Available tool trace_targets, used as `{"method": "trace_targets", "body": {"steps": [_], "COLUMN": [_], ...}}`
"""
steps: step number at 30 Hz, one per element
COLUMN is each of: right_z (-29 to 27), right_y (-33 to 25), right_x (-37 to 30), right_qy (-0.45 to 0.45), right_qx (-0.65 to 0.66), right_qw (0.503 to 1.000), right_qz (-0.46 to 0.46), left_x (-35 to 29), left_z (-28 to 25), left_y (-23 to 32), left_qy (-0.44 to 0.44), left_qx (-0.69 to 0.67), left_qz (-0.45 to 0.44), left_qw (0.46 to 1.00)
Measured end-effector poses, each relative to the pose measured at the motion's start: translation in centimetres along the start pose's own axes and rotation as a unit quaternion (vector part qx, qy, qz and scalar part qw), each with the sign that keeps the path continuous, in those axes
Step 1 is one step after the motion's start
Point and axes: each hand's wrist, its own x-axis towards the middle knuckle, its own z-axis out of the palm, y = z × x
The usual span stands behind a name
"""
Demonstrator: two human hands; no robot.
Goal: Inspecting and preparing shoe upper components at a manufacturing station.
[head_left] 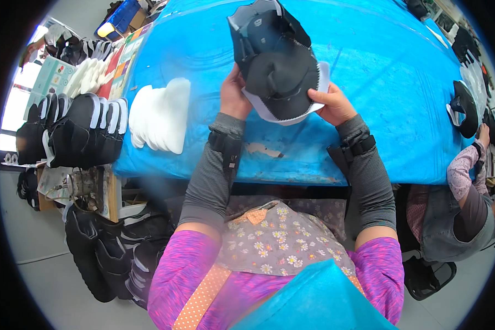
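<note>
Over the table's near half I hold up a black shoe upper (283, 71), its open end tilted away from me. A white piece (285, 117) follows the curved near edge of the upper and sticks out past its zigzag-cut rim. My left hand (235, 96) grips the left side, its fingers partly hidden behind the upper. My right hand (333, 104) pinches the right edge, thumb on top against the black material and fingers underneath. To the left lies a fanned stack of thin white shaped pieces (162, 115).
A blue sheet (379, 93) covers the table. Black uppers with white edges (85, 129) stand in a row at the left, more white pieces (90, 74) behind them. Black uppers (115, 247) hang below left. At right, a co-worker's arm (464, 173) reaches toward a black upper (465, 110).
</note>
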Motion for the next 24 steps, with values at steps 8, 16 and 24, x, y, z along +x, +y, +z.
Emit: {"method": "trace_targets", "body": {"steps": [8, 16, 24], "right_z": [-1.5, -1.2, -2.0], "right_y": [0.0, -0.5, -0.3], "right_x": [1.0, 0.6, 0.4], "right_qy": [0.082, 0.081, -0.020], "right_qx": [0.062, 0.011, 0.034], "right_qw": [0.985, 0.991, 0.999], "right_qz": [-0.138, -0.110, -0.030], "left_x": [-1.4, -2.5, -2.4], "left_z": [2.2, 2.9, 3.1], "left_y": [-2.5, -1.6, -1.2], "left_qy": [-0.053, -0.111, -0.097], "left_qx": [0.091, 0.125, 0.176], "left_qz": [-0.154, -0.109, -0.100], "left_qw": [0.982, 0.980, 0.975]}}
